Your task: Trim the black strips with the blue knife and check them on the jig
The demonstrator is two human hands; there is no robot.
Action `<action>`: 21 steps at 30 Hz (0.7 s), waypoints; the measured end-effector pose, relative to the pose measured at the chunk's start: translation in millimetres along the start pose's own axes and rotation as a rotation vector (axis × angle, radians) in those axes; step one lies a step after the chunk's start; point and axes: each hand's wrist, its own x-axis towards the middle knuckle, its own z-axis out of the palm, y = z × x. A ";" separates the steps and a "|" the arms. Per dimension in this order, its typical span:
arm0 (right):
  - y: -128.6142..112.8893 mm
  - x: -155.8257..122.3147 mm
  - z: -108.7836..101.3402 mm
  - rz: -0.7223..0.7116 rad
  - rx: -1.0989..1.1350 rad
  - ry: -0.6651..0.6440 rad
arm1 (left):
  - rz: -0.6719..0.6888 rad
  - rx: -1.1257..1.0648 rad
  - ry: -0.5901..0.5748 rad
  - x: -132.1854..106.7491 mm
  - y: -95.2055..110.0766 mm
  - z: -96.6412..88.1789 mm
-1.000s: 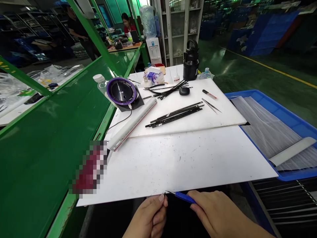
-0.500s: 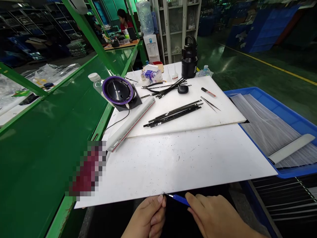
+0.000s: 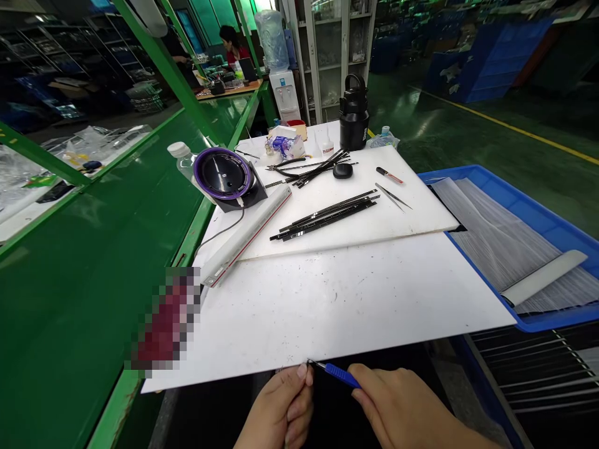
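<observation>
At the front edge of the white table (image 3: 346, 299), my left hand (image 3: 283, 402) is closed in a pinch around a tiny dark piece, too small to name. My right hand (image 3: 397, 399) grips a craft knife with a blue handle (image 3: 340, 375). The knife's thin metal tip points left and meets the dark piece at my left fingertips. Beyond my hands, several black strips (image 3: 327, 216) lie on a white foam board (image 3: 397, 218). Tweezers (image 3: 393, 196) rest to their right.
A long white bar with a red line (image 3: 248, 237) lies at the left, near a purple-rimmed fan (image 3: 223, 173). Pliers (image 3: 285, 164), a black case (image 3: 343, 171) and a black flask (image 3: 354, 118) stand or lie farther back. A blue crate (image 3: 538, 227) is at right.
The view has shifted slightly. Both hands stay at the table edge, and the knife tip sits a little higher and farther left at the left fingertips.
</observation>
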 end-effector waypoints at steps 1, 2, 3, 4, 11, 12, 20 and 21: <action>0.0 0.0 1.3 0.003 -0.026 -0.005 | 0.002 -0.001 -0.001 0.0 0.0 0.2; 0.0 -0.1 3.0 0.003 -0.067 -0.004 | 0.001 -0.005 -0.003 0.0 0.3 0.3; 0.2 -0.1 4.8 -0.002 -0.119 0.002 | -0.002 -0.010 -0.007 0.0 1.0 0.2; 0.6 0.0 6.6 -0.013 -0.175 0.014 | -0.003 -0.015 -0.011 0.1 1.9 -0.2; 5.1 0.1 3.5 -0.020 -0.001 0.066 | -0.058 0.017 -0.094 1.4 10.1 -9.4; 5.4 0.2 1.5 -0.018 0.030 0.065 | -0.057 0.026 -0.095 1.5 10.6 -10.2; 3.9 1.2 -4.1 -0.018 0.067 0.041 | -0.041 0.045 -0.090 3.1 7.8 -9.4; 3.3 1.1 -3.7 -0.018 0.042 0.041 | -0.040 0.044 -0.090 3.0 7.3 -9.5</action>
